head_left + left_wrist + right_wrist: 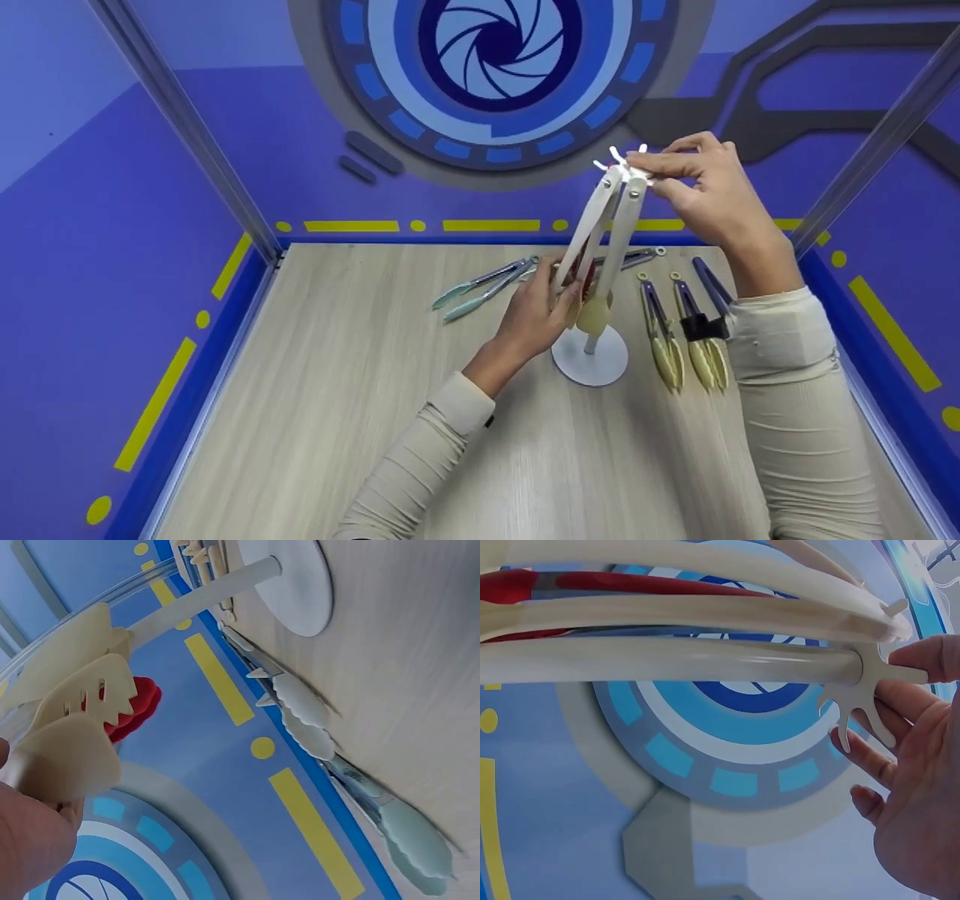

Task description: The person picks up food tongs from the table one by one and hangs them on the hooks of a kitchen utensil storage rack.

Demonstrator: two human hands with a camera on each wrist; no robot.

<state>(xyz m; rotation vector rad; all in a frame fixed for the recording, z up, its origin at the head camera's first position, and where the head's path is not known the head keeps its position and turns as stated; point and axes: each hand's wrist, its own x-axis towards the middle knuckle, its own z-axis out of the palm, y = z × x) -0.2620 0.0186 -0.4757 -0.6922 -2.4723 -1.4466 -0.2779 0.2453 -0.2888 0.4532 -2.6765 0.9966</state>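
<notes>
A white utensil stand has a round base on the table and a several-pronged hook top. My right hand pinches one prong between thumb and fingers. Cream-handled utensils hang from the hooks. My left hand grips one of them low down, by its broad rounded cream head. Beside that head hang a cream slotted turner and a red-headed utensil. Another cream head hangs by the pole.
Mint-tipped tongs lie left of the stand. Further tongs lie behind it. On the right are two cream-tipped tongs, the nearer one beside the other. A navy-handled utensil reaches under the right sleeve. Blue panels surround the table.
</notes>
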